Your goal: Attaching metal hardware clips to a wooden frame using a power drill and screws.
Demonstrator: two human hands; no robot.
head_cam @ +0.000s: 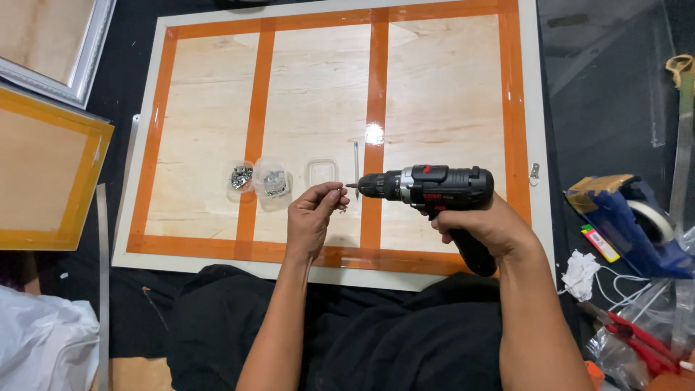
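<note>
Dark floor covering, with a cream-edged wooden backing board lying flat, its plywood face crossed by orange tape strips. On the board, 3 small clear plastic containers in a row: the left one and the middle one each hold small metal fittings; the third looks empty. A pencil-like stick lies just right of them. Left hand has fingertips pressed together, pinching a small screw just beside the drill bit tip. Right hand is wrapped around the handle of a black cordless drill, held level, chuck pointing left. A blue tape dispenser and a red-handled tool lie to the right, off the board.
</note>
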